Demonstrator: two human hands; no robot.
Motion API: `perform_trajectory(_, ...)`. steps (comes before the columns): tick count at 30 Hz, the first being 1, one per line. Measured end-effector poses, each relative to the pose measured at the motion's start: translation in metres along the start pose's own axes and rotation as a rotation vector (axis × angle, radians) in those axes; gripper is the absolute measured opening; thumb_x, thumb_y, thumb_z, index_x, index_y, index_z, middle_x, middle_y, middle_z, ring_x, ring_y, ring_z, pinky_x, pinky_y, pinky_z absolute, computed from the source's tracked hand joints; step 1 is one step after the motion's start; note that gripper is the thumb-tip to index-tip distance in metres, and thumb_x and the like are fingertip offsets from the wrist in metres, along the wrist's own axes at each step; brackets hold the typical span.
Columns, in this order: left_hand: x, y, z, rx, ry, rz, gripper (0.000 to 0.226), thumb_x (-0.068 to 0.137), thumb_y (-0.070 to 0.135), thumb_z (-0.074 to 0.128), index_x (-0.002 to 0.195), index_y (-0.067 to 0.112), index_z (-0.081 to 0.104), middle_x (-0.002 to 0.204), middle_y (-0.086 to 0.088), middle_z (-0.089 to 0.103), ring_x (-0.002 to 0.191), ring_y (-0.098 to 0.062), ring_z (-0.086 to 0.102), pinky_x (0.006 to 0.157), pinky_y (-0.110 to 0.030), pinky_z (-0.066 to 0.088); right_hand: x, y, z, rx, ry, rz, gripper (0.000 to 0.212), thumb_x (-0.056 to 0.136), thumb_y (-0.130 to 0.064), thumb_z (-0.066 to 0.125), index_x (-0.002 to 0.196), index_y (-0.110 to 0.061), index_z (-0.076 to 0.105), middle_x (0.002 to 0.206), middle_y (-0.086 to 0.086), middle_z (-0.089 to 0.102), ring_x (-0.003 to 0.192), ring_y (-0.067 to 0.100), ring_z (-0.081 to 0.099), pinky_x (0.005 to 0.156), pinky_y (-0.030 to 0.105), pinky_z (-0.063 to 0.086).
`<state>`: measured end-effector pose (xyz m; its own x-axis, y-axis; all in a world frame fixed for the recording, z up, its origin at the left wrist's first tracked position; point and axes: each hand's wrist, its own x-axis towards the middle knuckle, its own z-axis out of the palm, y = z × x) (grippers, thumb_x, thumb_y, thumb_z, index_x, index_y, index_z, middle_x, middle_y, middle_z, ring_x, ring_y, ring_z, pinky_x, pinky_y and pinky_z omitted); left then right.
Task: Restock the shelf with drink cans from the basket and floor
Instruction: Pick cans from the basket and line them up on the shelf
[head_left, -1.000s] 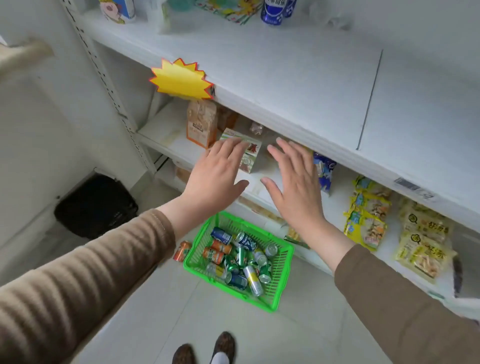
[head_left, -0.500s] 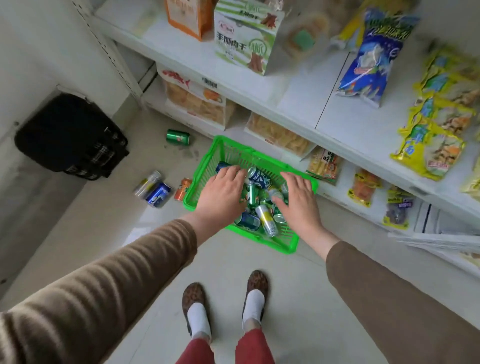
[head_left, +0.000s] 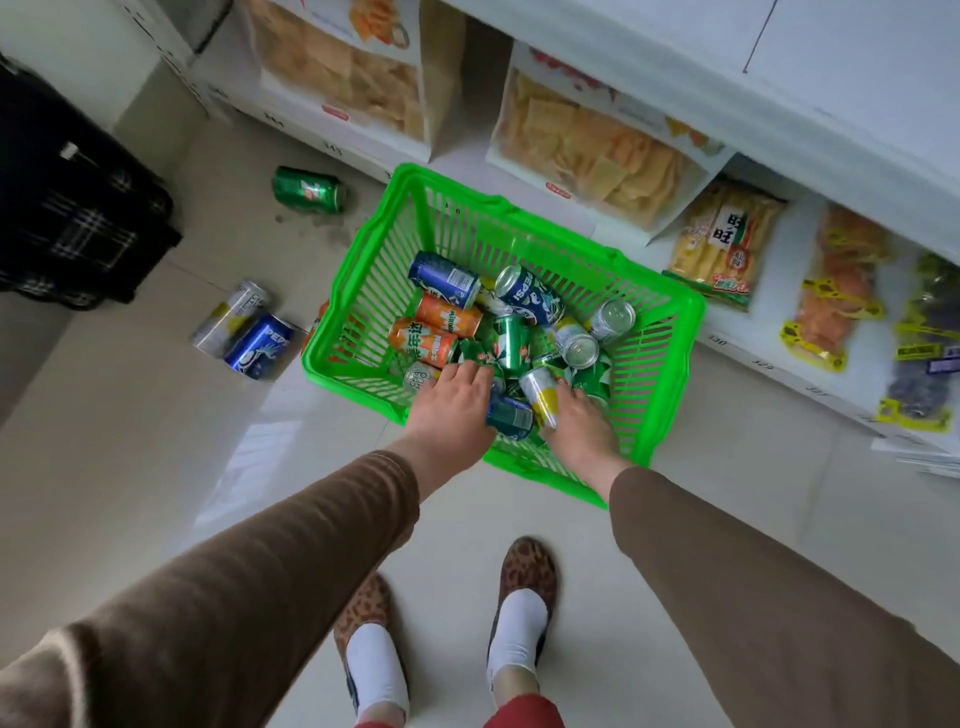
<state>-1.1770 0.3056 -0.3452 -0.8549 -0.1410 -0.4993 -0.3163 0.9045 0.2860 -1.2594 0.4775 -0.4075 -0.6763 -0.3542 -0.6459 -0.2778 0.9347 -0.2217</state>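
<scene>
A green plastic basket (head_left: 670, 332) stands on the floor by the lowest shelf (head_left: 737, 348), filled with several drink cans. Both my hands reach into its near end. My left hand (head_left: 451, 410) lies palm down over green cans, its thumb against a blue-green can (head_left: 511, 417); whether it grips one is hidden. My right hand (head_left: 584, 423) curls around a white and yellow can (head_left: 540, 397). On the floor to the left lie a green can (head_left: 309, 189), a silver and yellow can (head_left: 231, 317) and a blue Pepsi can (head_left: 258, 345). An orange can (head_left: 318, 325) shows behind the basket's left wall.
A black checked bag (head_left: 78, 208) sits on the floor at far left. Snack boxes (head_left: 587, 140) and packets (head_left: 724, 244) line the low shelves behind the basket. My feet (head_left: 524, 618) stand just in front of it on the pale tiles.
My view dropped from the upper shelves down to the floor. Both hands went from hovering open in the air down into the basket, onto the cans.
</scene>
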Motion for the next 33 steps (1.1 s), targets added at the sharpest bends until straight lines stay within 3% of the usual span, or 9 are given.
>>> perform_trajectory(7,0.042,-0.005,0.037,0.003,-0.043,0.002,0.068,0.088,0.036,0.061,0.145,0.014,0.032,0.144,-0.007,0.039,0.134,-0.027,0.034,0.108,-0.042,0.035,0.04,0.0,0.031,-0.455,0.066,0.027,0.04,0.093,-0.012,0.05,0.133,-0.013,0.045,0.126,0.01,0.059,0.117,0.028,0.047,0.09,0.038,0.04)
perform_trajectory(15,0.064,-0.007,0.05,0.041,-0.06,0.028,0.074,0.09,0.042,0.06,0.149,0.013,0.025,0.147,-0.008,0.036,0.135,-0.028,0.033,0.109,-0.042,0.034,0.074,-0.002,0.044,-0.566,-0.002,0.085,0.072,0.097,-0.023,0.049,0.156,-0.005,0.014,0.124,0.008,0.065,0.121,0.026,0.043,0.089,0.037,0.035)
perform_trajectory(21,0.048,-0.008,0.02,-0.003,-0.055,0.01,0.073,0.09,0.04,0.061,0.149,0.015,0.026,0.145,-0.005,0.038,0.135,-0.026,0.034,0.108,-0.042,0.035,0.053,0.002,0.007,-0.222,-0.006,0.051,0.089,0.081,-0.049,0.075,0.147,-0.011,0.031,0.134,0.015,0.055,0.126,0.033,0.042,0.098,0.041,0.04)
perform_trajectory(25,0.018,0.002,-0.032,-0.028,-0.034,-0.008,0.073,0.09,0.038,0.061,0.15,0.015,0.026,0.145,-0.006,0.038,0.136,-0.026,0.034,0.107,-0.042,0.037,0.013,-0.013,-0.052,0.155,-0.049,0.062,0.095,0.086,-0.047,0.07,0.158,-0.018,0.016,0.148,0.014,0.04,0.125,0.035,0.051,0.093,0.04,0.044)
perform_trajectory(27,-0.001,0.008,-0.071,-0.031,0.001,-0.002,0.072,0.09,0.037,0.061,0.149,0.014,0.027,0.146,-0.007,0.037,0.137,-0.028,0.033,0.107,-0.042,0.038,-0.011,-0.026,-0.092,0.247,-0.055,0.063,0.094,0.087,-0.05,0.067,0.16,-0.021,0.014,0.155,0.01,0.036,0.133,0.032,0.047,0.101,0.039,0.044)
perform_trajectory(30,-0.035,0.018,-0.139,-0.042,0.067,0.013,0.072,0.086,0.036,0.063,0.147,0.014,0.03,0.141,-0.007,0.041,0.134,-0.028,0.036,0.105,-0.041,0.038,-0.054,-0.055,-0.161,0.404,-0.054,0.072,0.094,0.084,-0.051,0.07,0.159,-0.024,0.022,0.158,0.005,0.037,0.14,0.024,0.043,0.11,0.037,0.039)
perform_trajectory(33,-0.074,0.027,-0.218,-0.057,0.165,0.044,0.071,0.084,0.035,0.066,0.144,0.015,0.034,0.137,-0.005,0.045,0.127,-0.027,0.041,0.101,-0.039,0.041,-0.109,-0.091,-0.242,0.486,-0.057,0.025,0.093,0.079,-0.039,0.077,0.157,-0.024,0.029,0.153,0.0,0.042,0.135,0.02,0.047,0.101,0.027,0.04)
